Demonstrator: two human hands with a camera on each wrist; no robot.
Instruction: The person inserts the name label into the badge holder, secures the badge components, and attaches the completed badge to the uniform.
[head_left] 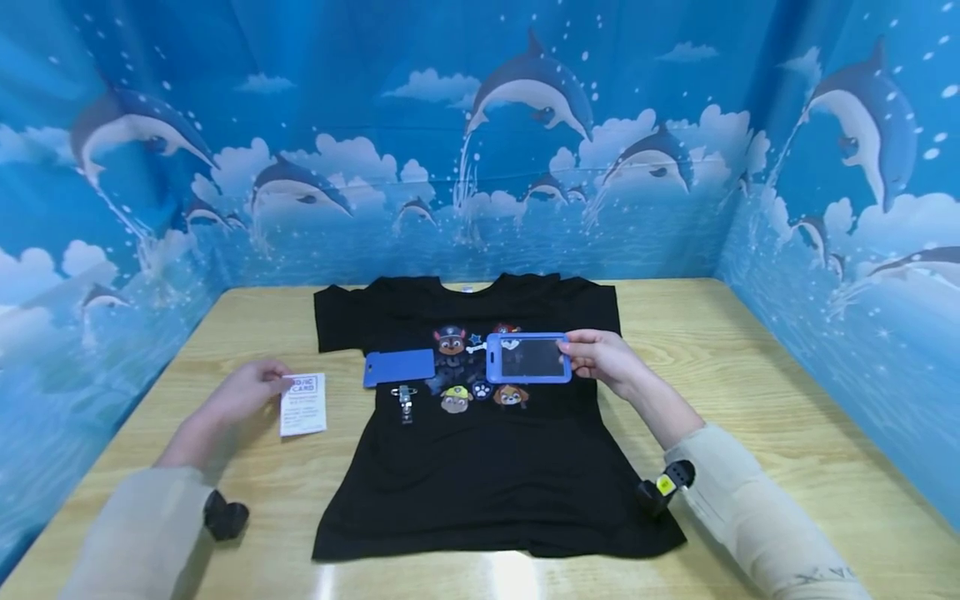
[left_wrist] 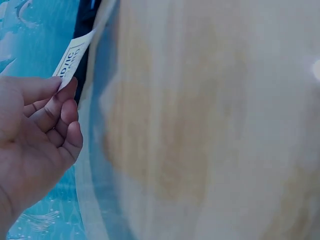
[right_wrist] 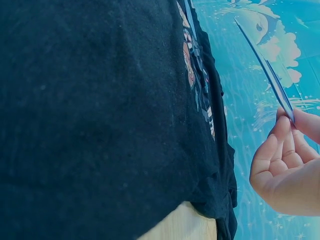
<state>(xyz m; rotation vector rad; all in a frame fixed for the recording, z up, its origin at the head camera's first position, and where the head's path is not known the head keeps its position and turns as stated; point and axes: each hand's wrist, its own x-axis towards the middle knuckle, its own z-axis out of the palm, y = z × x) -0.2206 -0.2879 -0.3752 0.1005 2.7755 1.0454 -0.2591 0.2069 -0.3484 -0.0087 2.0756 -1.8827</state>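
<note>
Between thumb and fingers, my left hand (head_left: 258, 387) pinches the corner of a white paper card (head_left: 303, 408) printed "ID/IC CARD". That card tilts up from the fingertips in the left wrist view. My right hand (head_left: 600, 360) pinches the right end of a blue badge holder frame (head_left: 491, 360) with a clear window, held above the shirt and seen edge-on in the right wrist view. On the black T-shirt (head_left: 480, 483) lie a flat blue badge holder panel (head_left: 401, 367) and, just below it, a metal badge clip (head_left: 406, 404).
The shirt is spread on a wooden table (head_left: 750, 400), its chest printed with cartoon dogs (head_left: 454, 400). A blue dolphin-patterned curtain (head_left: 480, 167) stands round the back and sides. Dark devices are strapped on both wrists.
</note>
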